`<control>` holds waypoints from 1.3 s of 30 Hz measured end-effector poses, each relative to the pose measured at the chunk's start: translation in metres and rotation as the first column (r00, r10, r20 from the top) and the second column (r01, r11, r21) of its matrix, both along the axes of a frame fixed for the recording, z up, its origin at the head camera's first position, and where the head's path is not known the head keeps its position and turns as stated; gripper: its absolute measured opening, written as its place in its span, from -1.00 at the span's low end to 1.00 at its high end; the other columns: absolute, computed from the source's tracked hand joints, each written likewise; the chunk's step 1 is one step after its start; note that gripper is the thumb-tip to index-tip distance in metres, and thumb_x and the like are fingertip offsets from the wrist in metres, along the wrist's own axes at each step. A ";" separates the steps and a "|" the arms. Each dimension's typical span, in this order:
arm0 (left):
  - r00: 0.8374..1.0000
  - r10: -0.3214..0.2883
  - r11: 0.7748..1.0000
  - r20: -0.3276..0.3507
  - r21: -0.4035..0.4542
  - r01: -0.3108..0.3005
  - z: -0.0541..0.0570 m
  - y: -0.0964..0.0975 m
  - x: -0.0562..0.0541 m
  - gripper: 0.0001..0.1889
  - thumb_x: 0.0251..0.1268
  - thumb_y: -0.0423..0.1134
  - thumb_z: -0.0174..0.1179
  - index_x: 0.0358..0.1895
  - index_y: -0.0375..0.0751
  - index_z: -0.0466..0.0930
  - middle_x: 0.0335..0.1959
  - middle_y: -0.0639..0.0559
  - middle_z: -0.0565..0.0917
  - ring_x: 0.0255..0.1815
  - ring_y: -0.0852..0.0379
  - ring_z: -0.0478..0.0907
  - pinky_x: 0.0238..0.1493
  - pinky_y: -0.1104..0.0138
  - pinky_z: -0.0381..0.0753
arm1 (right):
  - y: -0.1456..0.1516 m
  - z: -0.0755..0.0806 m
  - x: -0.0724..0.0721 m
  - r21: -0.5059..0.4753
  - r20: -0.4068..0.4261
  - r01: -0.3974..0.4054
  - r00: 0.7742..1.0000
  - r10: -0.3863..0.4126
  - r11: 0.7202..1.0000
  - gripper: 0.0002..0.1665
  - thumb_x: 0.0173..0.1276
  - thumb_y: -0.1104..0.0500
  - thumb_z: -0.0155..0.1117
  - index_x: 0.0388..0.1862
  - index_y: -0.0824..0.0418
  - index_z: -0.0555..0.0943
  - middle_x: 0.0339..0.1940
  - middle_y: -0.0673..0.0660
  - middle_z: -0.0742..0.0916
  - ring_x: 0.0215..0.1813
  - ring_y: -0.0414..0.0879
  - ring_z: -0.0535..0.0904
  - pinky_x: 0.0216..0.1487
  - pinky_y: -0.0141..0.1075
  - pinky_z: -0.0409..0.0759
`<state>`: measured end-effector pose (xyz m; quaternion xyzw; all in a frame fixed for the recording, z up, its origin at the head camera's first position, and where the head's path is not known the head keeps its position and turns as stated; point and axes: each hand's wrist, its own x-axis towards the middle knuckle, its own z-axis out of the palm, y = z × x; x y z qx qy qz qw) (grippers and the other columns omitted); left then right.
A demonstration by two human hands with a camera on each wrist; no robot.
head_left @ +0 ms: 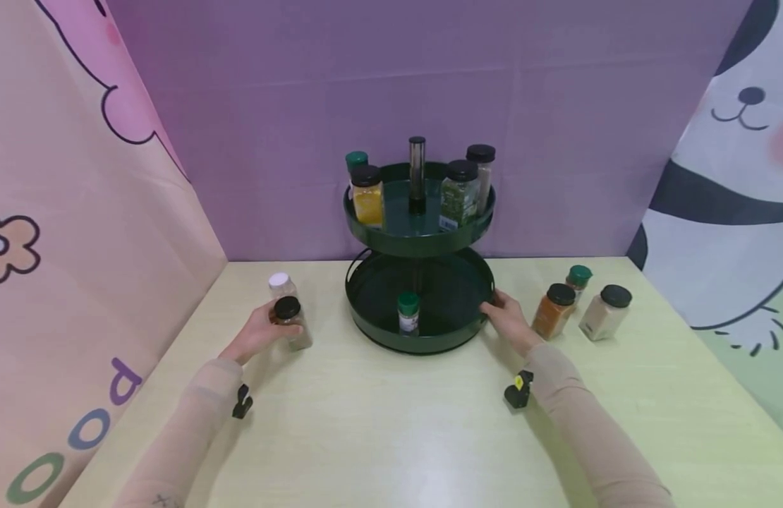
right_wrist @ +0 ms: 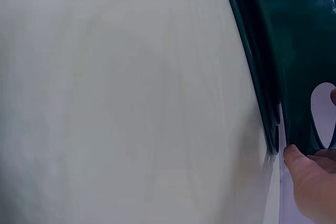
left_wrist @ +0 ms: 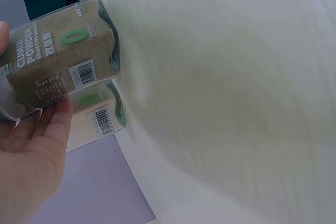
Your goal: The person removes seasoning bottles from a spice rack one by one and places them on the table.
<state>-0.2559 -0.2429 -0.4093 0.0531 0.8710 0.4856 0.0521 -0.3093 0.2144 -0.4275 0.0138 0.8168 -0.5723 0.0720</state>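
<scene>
In the head view, my left hand grips a clear spice jar with a black lid. Its label reads cumin powder in the left wrist view, where the jar is tilted on its side in the picture. Right behind it stands a white-lidded jar. My right hand holds the right rim of the lower tray of a dark green two-tier rack. Close up in the right wrist view, the thumb presses the tray wall near its handle hole. A small green-lidded jar stands inside the lower tray, at the front.
On the upper tray stand a yellow-filled jar, a green-lidded jar, a jar of green herbs and a tall black-lidded jar. Right of the rack are an orange-brown jar, a green-lidded jar and a pale jar.
</scene>
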 end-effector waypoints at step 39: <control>0.957 -0.082 0.991 -0.280 -0.125 0.048 0.059 0.072 -0.001 -0.59 0.19 -0.27 0.19 0.13 -0.24 0.44 0.10 -0.16 0.54 0.17 -0.08 0.43 0.27 0.11 0.33 | -0.001 0.000 0.001 0.039 0.009 0.001 1.000 -0.001 0.999 -0.24 0.38 0.16 -0.09 0.44 0.35 -0.11 0.45 0.33 0.13 0.45 0.14 0.05 0.42 -0.07 0.09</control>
